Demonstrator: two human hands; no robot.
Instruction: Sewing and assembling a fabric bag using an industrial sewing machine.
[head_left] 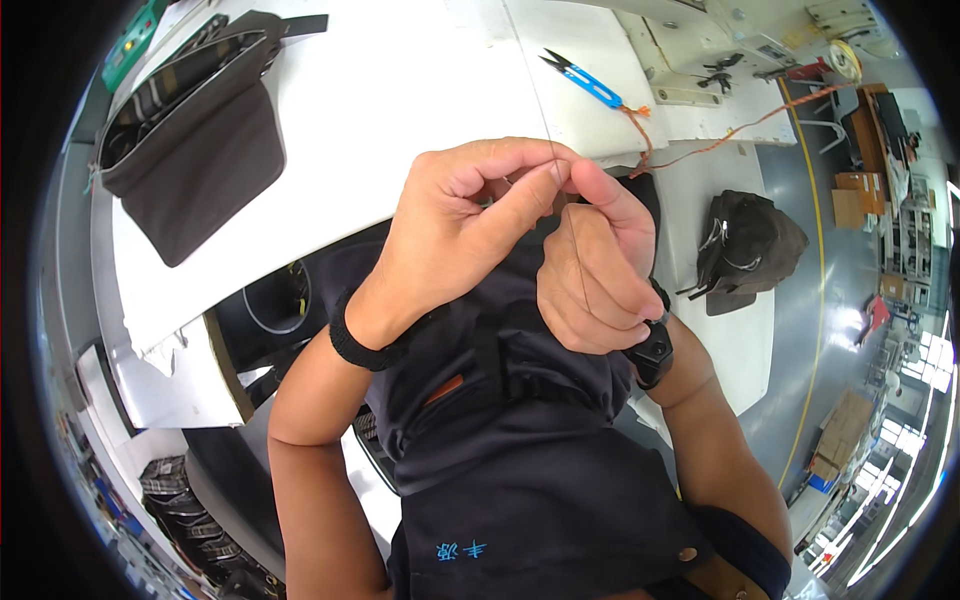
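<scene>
Left grip (450,215) on thread (577,245); snips (590,85) beyond

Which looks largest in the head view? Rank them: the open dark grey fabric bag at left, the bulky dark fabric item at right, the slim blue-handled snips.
1. Open dark grey fabric bag
2. Bulky dark fabric item, clearly smaller in this view
3. Slim blue-handled snips

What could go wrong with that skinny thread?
The thread could tangle or snag, because it runs across the curled right hand, right beside the left hand. It might also get nicked: the blue snips lie near it on the white table, with their pointed blades uncovered.
</scene>
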